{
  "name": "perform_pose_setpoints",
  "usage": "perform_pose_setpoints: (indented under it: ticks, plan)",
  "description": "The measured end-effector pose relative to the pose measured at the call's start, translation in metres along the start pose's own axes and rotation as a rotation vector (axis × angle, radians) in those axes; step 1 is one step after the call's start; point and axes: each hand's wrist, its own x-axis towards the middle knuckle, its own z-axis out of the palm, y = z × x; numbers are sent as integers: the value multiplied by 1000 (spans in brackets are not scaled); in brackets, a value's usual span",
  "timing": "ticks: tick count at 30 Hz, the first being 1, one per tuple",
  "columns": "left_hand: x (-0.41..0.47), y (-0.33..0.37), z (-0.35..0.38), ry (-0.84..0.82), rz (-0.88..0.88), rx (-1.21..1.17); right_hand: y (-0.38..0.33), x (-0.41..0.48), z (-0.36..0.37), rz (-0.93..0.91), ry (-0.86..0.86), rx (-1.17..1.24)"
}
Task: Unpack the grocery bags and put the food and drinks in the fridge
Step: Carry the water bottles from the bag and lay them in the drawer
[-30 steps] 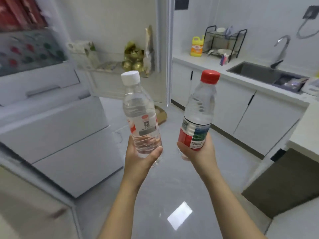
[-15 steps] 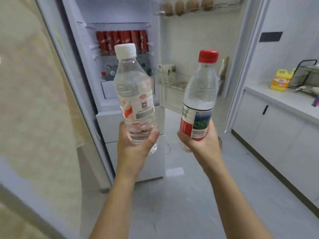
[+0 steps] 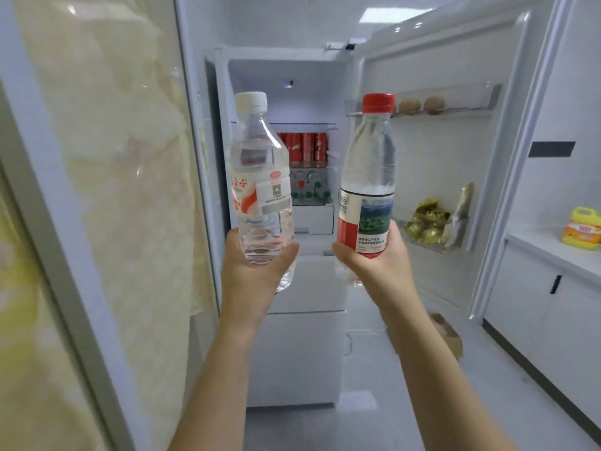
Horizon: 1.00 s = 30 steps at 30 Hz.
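The left hand still grips the base of the white-capped bottle, fingers curled round it; the right hand still grips the red-capped bottle low on its label; both bottles stand upright, side by side and apart, before the open fridge; since half a second ago the compartment has come squarely ahead, its top now showing; the red cans on an inner shelf now appear between the bottles rather than above them.
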Motion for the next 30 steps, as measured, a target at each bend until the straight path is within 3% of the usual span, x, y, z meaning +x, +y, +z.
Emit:
perform_pose_setpoints:
  ticks: [30]
  plan:
    - [3, -14, 18, 141, -9, 143, 24, 23, -15, 59, -38, -44]
